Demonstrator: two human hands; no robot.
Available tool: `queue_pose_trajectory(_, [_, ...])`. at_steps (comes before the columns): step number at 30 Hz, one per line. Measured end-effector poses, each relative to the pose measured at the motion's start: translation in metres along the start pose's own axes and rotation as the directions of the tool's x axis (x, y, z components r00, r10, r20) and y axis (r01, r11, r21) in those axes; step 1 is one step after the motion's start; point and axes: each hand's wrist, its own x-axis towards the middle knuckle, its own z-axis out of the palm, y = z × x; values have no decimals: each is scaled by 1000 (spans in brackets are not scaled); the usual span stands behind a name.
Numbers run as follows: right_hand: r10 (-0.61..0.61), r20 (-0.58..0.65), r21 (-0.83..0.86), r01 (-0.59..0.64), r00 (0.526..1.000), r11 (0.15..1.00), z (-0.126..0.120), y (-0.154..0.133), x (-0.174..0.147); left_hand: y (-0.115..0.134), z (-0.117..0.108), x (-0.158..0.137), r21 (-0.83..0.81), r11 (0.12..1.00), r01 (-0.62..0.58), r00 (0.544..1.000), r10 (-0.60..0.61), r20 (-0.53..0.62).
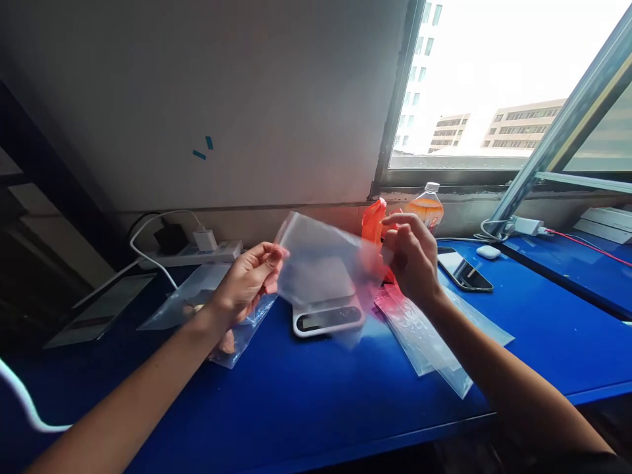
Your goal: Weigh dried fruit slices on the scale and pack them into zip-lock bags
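My left hand (251,276) pinches the left edge of a clear plastic bag (316,257), which is stretched out above a small white digital scale (328,316). My right hand (412,260) is closed at the bag's right end, its fingers curled. That end is smeared by motion, so the exact grip is hard to see. Below my left wrist lies a clear bag with brownish pieces (227,345) inside, partly hidden by my arm. Several flat clear bags (434,349) lie under my right forearm. Behind my right hand stands an orange-red plastic bag (372,220).
A bottle of orange drink (427,204) stands by the wall. On the blue table (276,408), to the right, lie a phone (467,270) and a white earbud case (488,252). At the back left is a power strip (217,251) with cables.
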Motion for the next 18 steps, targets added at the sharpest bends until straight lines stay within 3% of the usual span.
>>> queue_pose_trajectory(2, [19,-6,10,-19,1000,1000,-1,-2,5,-5,-9,-1,49,997,65,994,-69,81])
queue_pose_trajectory(4, [100,126,-46,-95,987,994,2,-4,0,-11,-12,-7,108,985,131,977,-147,155])
queue_pose_trajectory(5, [151,236,-100,-131,960,986,5,-4,-5,-13,-12,-12,149,977,152,966,-179,185])
queue_pose_trajectory(7, [241,448,-212,-160,861,964,12,-2,-21,-16,-8,-22,239,957,166,943,-225,243])
queue_pose_trajectory(9, [293,566,-256,-174,770,951,18,2,-36,-17,-5,-29,316,938,139,921,-240,307])
queue_pose_trajectory(10, [297,576,-249,-183,761,951,20,4,-41,-16,-4,-31,341,933,118,911,-238,337])
queue_pose_trajectory(14, [297,487,-160,-250,821,955,22,11,-46,-8,-1,-33,400,914,67,895,-232,381])
queue_pose_trajectory(16, [321,533,-132,-298,783,945,21,9,-44,-2,3,-39,482,876,16,913,-209,350])
queue_pose_trajectory(18, [303,592,-98,-306,747,947,20,4,-45,5,9,-52,633,767,-109,967,-65,245])
